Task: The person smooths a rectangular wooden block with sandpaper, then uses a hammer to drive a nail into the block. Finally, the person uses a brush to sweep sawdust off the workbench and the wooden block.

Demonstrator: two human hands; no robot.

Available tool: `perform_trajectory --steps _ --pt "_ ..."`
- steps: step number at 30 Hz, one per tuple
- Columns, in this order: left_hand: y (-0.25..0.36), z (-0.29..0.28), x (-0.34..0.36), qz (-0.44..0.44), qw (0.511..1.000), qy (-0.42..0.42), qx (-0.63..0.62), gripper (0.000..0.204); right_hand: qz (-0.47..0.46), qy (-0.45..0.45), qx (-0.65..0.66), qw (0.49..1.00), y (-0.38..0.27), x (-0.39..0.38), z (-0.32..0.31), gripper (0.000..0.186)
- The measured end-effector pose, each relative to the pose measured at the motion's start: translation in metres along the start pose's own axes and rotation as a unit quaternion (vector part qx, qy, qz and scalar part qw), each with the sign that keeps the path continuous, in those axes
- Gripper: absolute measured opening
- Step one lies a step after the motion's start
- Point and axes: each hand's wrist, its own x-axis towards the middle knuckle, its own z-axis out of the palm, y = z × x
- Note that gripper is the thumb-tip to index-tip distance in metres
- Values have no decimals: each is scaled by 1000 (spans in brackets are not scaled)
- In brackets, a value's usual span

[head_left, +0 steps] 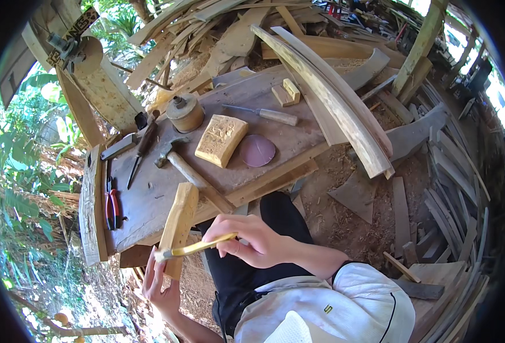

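My left hand is closed on the lower end of a long yellowish wooden block, held tilted above my lap by the bench's front edge. Part of its grip is hidden behind the wood. In my right hand is a paintbrush with a yellow handle; its pale bristles meet the block's lower part, close to my left fingertips. Just beyond, a claw hammer lies with its wooden handle toward me. Past it sit a second, chunkier wooden block and a round purple disc.
The wooden bench also bears red-handled pliers, a round capped container, a thin wooden-handled tool and small wood offcuts. Long curved planks overhang its right end. Scrap boards lie heaped at right.
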Motion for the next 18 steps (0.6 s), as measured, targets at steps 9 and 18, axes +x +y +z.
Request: perform_trajectory --steps 9,18 --pt "0 -1 2 12 1000 -23 -2 54 -5 -23 -17 1000 1 4 3 17" --pt "-1 4 3 22 999 -6 -47 58 -9 26 -46 999 15 6 7 18"
